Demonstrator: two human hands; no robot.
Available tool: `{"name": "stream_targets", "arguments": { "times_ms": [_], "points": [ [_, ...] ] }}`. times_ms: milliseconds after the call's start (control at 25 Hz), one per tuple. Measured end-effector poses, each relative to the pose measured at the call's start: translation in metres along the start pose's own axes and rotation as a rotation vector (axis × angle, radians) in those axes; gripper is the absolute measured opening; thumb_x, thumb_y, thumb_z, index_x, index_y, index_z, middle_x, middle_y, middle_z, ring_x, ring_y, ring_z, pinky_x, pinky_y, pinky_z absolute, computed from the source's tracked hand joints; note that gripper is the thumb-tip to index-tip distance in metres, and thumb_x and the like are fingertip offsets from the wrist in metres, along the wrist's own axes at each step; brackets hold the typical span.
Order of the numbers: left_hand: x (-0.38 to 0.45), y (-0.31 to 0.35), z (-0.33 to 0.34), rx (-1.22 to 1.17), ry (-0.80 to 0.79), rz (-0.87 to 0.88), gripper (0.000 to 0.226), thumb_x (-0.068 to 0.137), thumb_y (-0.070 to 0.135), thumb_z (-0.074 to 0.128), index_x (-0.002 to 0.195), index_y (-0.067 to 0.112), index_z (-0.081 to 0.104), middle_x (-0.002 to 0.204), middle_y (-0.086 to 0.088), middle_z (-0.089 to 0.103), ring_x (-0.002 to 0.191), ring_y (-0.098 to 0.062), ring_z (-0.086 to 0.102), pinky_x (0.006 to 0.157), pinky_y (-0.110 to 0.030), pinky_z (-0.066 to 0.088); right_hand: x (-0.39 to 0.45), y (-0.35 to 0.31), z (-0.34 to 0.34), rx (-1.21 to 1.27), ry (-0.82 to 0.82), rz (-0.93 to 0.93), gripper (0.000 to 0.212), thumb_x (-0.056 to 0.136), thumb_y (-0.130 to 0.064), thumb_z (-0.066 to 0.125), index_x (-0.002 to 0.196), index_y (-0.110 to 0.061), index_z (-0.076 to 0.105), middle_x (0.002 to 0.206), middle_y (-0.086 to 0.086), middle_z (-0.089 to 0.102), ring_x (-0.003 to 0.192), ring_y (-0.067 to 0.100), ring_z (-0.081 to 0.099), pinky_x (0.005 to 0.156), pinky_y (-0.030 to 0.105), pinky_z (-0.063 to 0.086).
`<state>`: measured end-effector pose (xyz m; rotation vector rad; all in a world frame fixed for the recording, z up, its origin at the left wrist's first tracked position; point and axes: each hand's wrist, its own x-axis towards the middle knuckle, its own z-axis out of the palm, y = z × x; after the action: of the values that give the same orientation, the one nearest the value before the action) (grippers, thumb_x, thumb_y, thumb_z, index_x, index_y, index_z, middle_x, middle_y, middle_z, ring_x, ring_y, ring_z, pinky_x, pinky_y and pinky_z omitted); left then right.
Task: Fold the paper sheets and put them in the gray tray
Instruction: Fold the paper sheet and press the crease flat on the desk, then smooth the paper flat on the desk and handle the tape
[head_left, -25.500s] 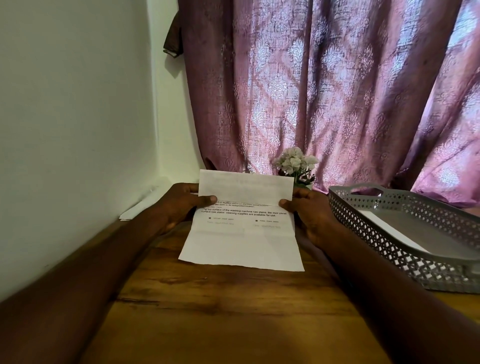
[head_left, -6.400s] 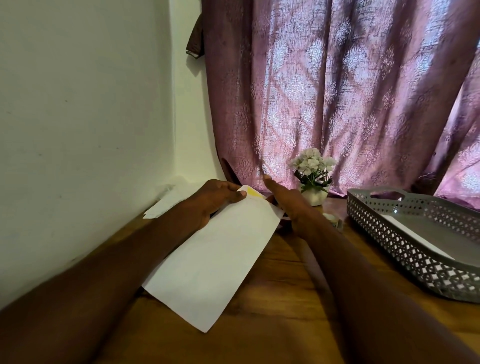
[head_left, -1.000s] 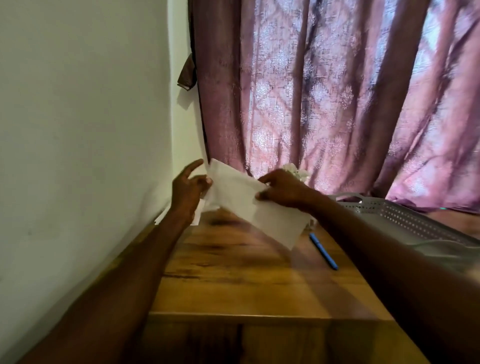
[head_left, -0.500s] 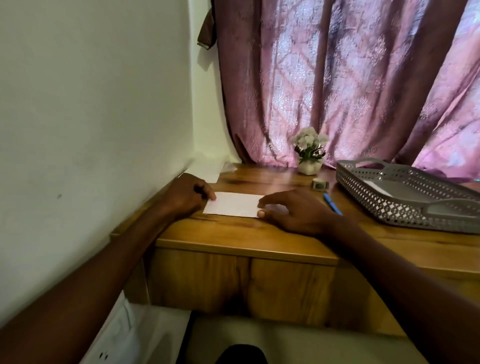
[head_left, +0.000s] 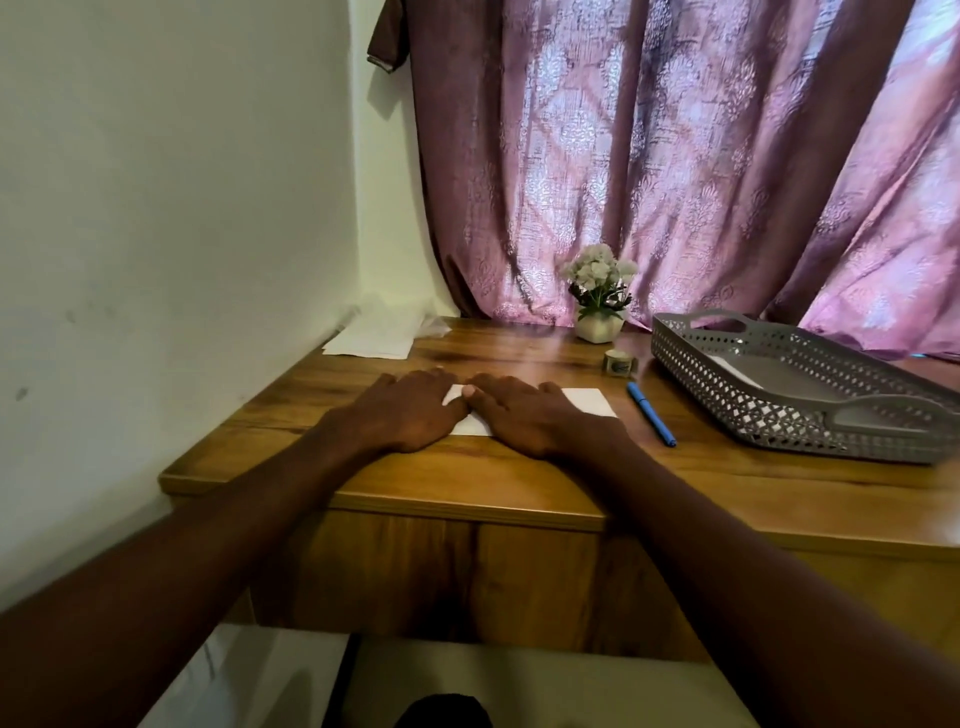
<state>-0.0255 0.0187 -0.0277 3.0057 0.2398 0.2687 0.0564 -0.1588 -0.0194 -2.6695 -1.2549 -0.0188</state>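
Bench (head_left: 426, 483): wooden, against left wall.
Hands: left hand (head_left: 402, 410) and right hand (head_left: 524, 415) flat, fingers straight, pressing folded paper (head_left: 589, 401) (thumbs touching).
Blue pen (head_left: 651, 413): just right of paper.
Gray tray (head_left: 769, 410): far right, holding sheets.

A plain white folded paper (head_left: 589, 401) lies on my warm brown, wood-grained desk (head_left: 519, 483). To its right sits a blue pen (head_left: 651, 414) and a gray tray (head_left: 769, 415) with diamond lattice cut-outs. Behind hangs a mauve-pink curtain (head_left: 675, 156) with pale floral motifs, and white flowers (head_left: 597, 270) in a white pot.
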Motion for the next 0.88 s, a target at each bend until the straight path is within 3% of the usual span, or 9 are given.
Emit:
{"name": "stream_targets", "arguments": {
  "times_ms": [240,440,520,640,760,880],
  "points": [
    [0.001,-0.002,0.000,-0.010,-0.042,0.009,0.078,0.100,0.072,0.017,0.164,0.027,0.018,0.173,0.002,0.015,0.158,-0.019,0.018,0.125,-0.050,0.013,-0.037,0.056,-0.013,-0.031,0.000,0.258,0.070,0.102,-0.067,0.010,0.164,-0.035,0.009,0.172,-0.012,0.001,0.159,0.014,-0.001,0.123,0.056,-0.004],
    [0.001,-0.001,-0.003,-0.025,-0.092,0.011,0.079,0.101,0.072,0.018,0.165,0.025,0.013,0.174,0.001,0.010,0.158,-0.021,0.016,0.126,-0.046,0.014,-0.039,0.054,-0.013,-0.019,-0.004,0.293,0.068,0.104,-0.063,0.013,0.164,-0.032,0.009,0.172,-0.010,0.000,0.159,0.014,-0.001,0.124,0.057,-0.008],
    [0.008,0.000,0.000,-0.040,-0.086,-0.001,0.079,0.101,0.072,0.019,0.165,0.026,0.012,0.174,0.000,0.008,0.158,-0.024,0.018,0.126,-0.044,0.016,-0.034,0.061,-0.010,-0.046,0.055,0.305,0.069,0.102,-0.064,0.016,0.163,-0.031,0.017,0.172,-0.006,0.008,0.159,0.017,0.007,0.125,0.057,-0.001],
    [0.022,-0.003,-0.006,-0.056,-0.099,0.006,0.073,0.103,0.068,0.018,0.164,0.028,0.015,0.174,0.002,0.008,0.159,-0.020,0.012,0.127,-0.048,0.008,-0.022,0.061,-0.012,-0.108,0.267,0.276,0.061,0.099,-0.061,0.033,0.145,-0.024,0.050,0.157,0.004,0.046,0.143,0.026,0.043,0.117,0.048,0.031],
    [0.039,0.005,-0.018,0.030,0.014,0.127,0.058,0.104,0.065,0.024,0.151,0.034,0.041,0.165,0.004,0.034,0.153,-0.020,0.030,0.122,-0.049,0.019,-0.009,0.065,-0.021,-0.218,0.510,0.242,0.042,0.097,-0.049,0.047,0.125,-0.022,0.063,0.133,0.004,0.062,0.119,0.029,0.060,0.102,0.043,0.043],
    [0.073,0.025,-0.039,-0.034,0.200,0.201,0.048,0.105,0.058,0.037,0.130,0.024,0.060,0.138,-0.001,0.061,0.127,-0.024,0.057,0.103,-0.042,0.044,0.008,0.087,-0.042,-0.308,0.621,0.369,0.045,0.091,-0.039,0.056,0.131,-0.017,0.056,0.133,0.010,0.058,0.120,0.034,0.056,0.101,0.047,0.043]
  ]
}}
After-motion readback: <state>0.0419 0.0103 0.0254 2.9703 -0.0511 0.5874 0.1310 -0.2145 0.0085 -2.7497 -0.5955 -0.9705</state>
